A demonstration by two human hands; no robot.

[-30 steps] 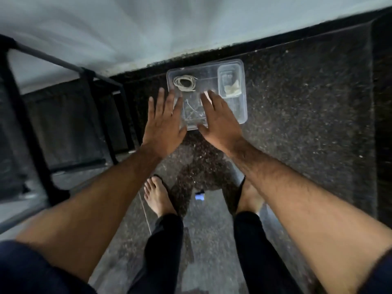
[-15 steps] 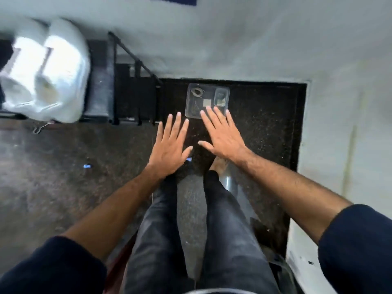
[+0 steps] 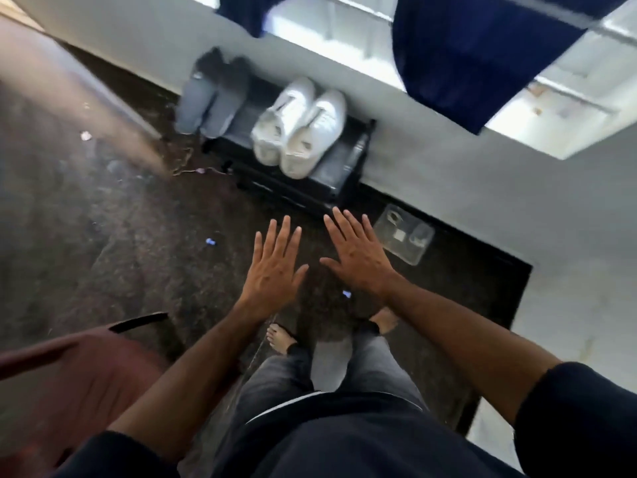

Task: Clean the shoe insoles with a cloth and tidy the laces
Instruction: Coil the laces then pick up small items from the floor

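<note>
Standing now, view swung up and left from the clear tray point(image 3: 405, 236). A second ago I was bent close over it, hands nearly on its rim; now it sits small on the dark floor point(image 3: 138, 236) by the wall, off to the right of my right hand point(image 3: 358, 257).

Both hands out in front, palms down, fingers spread flat, gripping nothing. Left hand point(image 3: 274, 270) just beside the right, a small gap between the thumbs.

New in view: low black shoe rack point(image 3: 331, 174) against the wall. White sneakers point(image 3: 300, 127) on top, side by side, toes toward me. Grey pair point(image 3: 210, 98) to their left, blurred. Cannot tell from here whether the insoles are in or how the laces lie.

Tray contents: a pale coil, likely a lace, and some small pale pieces, too small to identify. No cloth picked out with certainty.

Reading: work on the shoes not yet begun. The rise and turn suggest I am heading for the rack; the white pair looks the likely target. Red chair point(image 3: 69, 374) at lower left, close to my left arm.
</note>
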